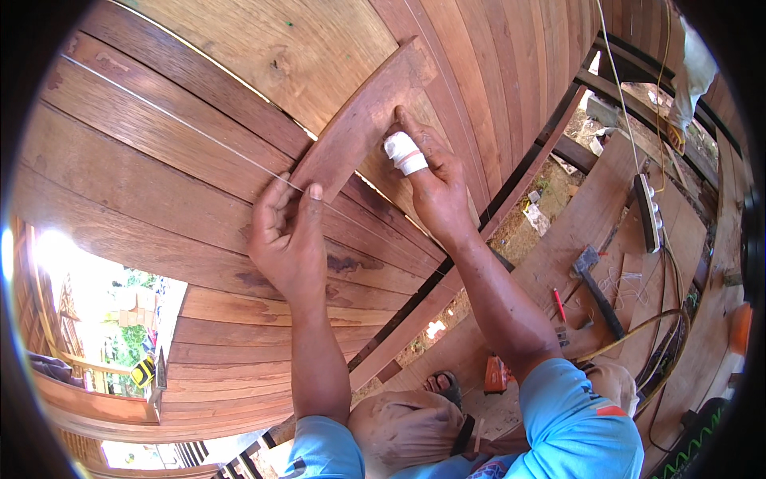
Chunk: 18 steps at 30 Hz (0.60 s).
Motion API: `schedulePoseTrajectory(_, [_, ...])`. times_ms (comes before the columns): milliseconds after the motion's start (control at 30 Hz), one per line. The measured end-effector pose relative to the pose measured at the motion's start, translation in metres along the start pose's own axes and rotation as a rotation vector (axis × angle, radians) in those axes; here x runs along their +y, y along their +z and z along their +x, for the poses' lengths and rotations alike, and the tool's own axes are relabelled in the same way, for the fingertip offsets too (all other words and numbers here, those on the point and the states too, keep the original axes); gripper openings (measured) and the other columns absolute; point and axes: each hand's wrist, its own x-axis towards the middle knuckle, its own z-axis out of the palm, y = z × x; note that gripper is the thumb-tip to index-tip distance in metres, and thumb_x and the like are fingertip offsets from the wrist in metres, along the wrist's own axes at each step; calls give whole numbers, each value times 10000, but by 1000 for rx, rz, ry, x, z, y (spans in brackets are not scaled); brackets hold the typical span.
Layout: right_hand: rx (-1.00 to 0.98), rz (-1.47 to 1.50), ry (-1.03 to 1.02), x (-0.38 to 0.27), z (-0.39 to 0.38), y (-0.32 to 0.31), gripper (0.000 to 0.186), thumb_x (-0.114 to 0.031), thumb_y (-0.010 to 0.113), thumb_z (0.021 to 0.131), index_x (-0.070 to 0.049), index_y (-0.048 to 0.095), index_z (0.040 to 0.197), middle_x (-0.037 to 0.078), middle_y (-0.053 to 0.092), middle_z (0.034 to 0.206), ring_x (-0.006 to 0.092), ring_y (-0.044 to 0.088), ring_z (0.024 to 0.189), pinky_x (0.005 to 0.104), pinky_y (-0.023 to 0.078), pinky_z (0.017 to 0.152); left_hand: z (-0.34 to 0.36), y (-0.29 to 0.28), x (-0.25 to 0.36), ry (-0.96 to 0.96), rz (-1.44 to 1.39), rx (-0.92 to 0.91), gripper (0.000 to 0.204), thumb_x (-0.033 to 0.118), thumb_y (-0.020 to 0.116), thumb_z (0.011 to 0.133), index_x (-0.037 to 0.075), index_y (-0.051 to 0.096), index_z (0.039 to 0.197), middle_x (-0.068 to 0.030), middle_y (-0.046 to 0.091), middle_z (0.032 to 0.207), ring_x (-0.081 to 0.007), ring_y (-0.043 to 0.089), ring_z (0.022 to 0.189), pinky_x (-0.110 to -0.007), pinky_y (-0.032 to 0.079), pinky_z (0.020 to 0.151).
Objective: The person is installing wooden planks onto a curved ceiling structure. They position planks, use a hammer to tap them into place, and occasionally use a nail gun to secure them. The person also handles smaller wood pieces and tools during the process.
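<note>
A curved, flat piece of reddish-brown wood (351,136) lies against the plank wall (183,188). My left hand (286,235) grips its lower end between thumb and bent fingers, right where a thin pale string (171,120) crosses the planks. Higher up, my right hand (439,184) holds the right edge of the wood. White wrapping (404,153) covers one of its digits, and another finger stretches up along the edge. Part of the right hand's grip is hidden.
Planks on the floor at right carry a hammer (598,291), a red marker (559,305), an orange tool (496,375) and a power strip (648,214) with cables. A yellow tape measure (144,371) sits by the wall opening. Another person's leg (692,76) shows top right.
</note>
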Motion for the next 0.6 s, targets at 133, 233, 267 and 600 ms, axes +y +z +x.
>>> schedulePoseTrajectory(133, [10, 18, -1, 5, -3, 0, 525, -98, 588, 975, 49, 475, 1466, 124, 603, 1212, 206, 584, 1155, 302, 448, 1014, -1, 5, 4, 38, 34, -20, 399, 25, 778, 882, -97, 621, 1229, -181, 692, 1129, -183, 671, 992, -283, 558, 867])
schedulePoseTrajectory(233, [16, 32, 4, 10, -5, 0, 549, -93, 596, 968, 59, 454, 1475, 125, 588, 1230, 196, 580, 1157, 295, 459, 999, 0, 8, 6, 29, 69, -25, 393, 26, 779, 882, -97, 620, 1220, -171, 688, 1102, -177, 667, 960, -278, 551, 842])
schedulePoseTrajectory(267, [17, 34, 6, 11, -5, 1, 557, -92, 599, 966, 62, 446, 1478, 125, 583, 1237, 194, 579, 1158, 294, 463, 994, 1, 8, 8, 36, 98, -29, 389, 30, 779, 884, -94, 622, 1216, -162, 686, 1078, -172, 663, 945, -275, 548, 826])
schedulePoseTrajectory(600, [4, -2, -20, 10, -6, 1, 567, -123, 609, 974, 30, 440, 1493, 128, 576, 1259, 200, 603, 1136, 311, 506, 960, 7, 4, 2, 147, 326, -80, 333, 46, 755, 896, -67, 634, 1185, -115, 677, 921, -134, 645, 800, -259, 530, 699])
